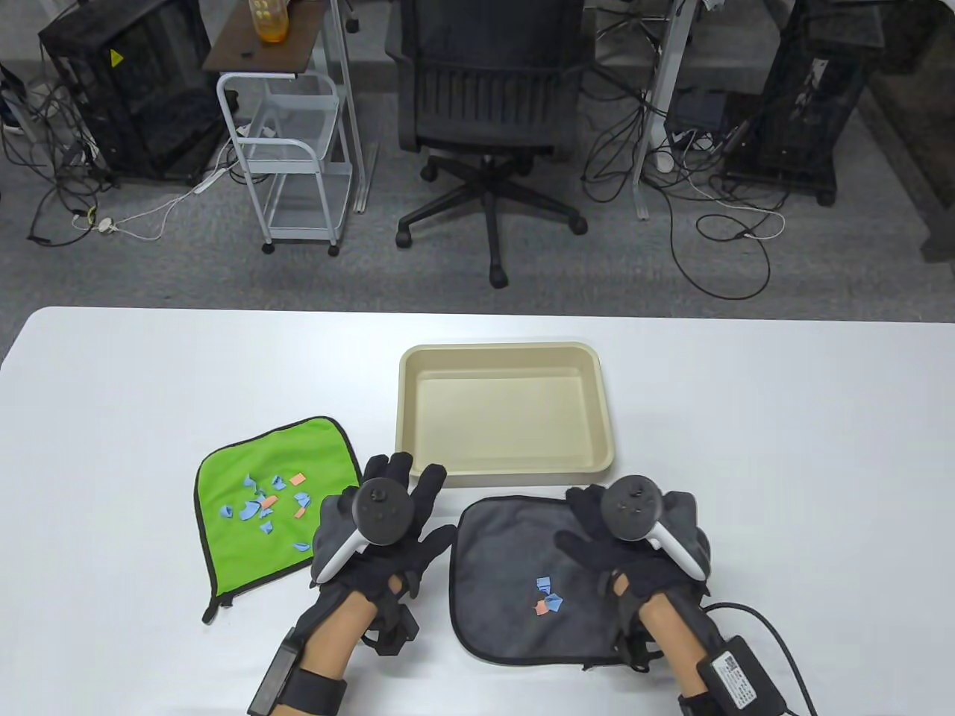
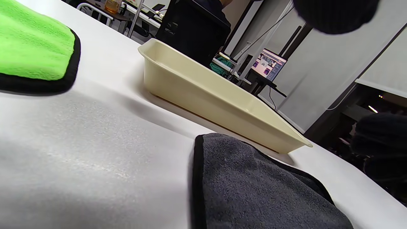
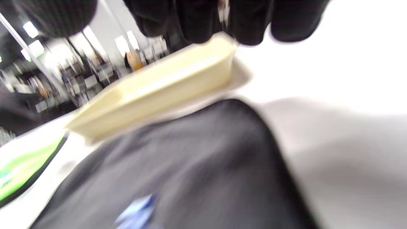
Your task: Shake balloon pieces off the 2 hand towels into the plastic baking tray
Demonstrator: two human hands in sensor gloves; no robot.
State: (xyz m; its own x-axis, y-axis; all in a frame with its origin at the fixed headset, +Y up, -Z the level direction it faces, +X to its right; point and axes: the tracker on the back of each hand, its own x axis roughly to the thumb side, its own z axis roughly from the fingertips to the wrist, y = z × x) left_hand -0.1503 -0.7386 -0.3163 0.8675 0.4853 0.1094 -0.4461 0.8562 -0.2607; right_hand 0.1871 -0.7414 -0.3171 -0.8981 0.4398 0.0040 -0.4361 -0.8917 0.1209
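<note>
Table view shows the cream plastic baking tray [image 1: 507,410] bare inside; my left hand [image 1: 380,533] hovers spread just before its near-left corner, gripping nothing. My right hand [image 1: 634,544] rests over the grey hand towel [image 1: 515,574] before the tray; whether it grips I cannot tell. Blue and pink balloon pieces [image 1: 548,597] lie there and on the green hand towel [image 1: 272,503], left of the tray.

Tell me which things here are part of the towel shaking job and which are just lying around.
Job:
green towel
grey towel
balloon pieces
baking tray

Lying about:
office chair
wire cart
orange bottle
</note>
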